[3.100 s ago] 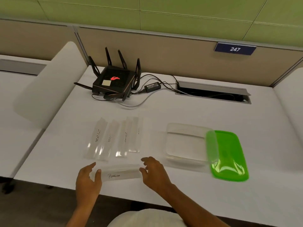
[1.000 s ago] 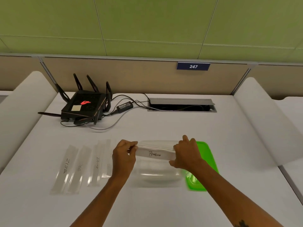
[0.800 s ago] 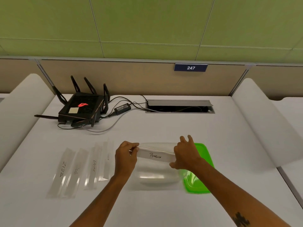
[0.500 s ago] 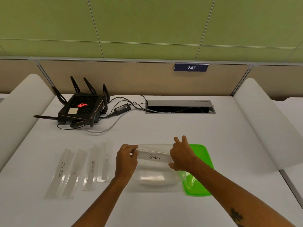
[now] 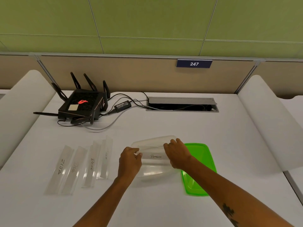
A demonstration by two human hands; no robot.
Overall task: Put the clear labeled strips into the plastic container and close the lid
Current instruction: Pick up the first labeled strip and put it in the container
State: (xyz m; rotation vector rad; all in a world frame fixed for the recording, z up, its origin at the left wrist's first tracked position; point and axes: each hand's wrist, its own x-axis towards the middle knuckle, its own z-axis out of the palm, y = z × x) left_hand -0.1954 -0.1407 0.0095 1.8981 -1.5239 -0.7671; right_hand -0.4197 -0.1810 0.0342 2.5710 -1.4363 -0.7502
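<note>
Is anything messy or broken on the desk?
Nothing looks broken or spilled. The green lid sits tucked partly under the container. Both hands hold the Penguin strip over it.

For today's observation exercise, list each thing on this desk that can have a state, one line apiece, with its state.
Penguin strip: held at both ends, over the open container.
Left hand: gripping the strip's left end.
Right hand: gripping the right end.
Plastic container: open, lid off.
Green lid: lying on the desk, right of the container.
Four other strips: on the desk, unpacked.
Router: red logo lit.
</note>
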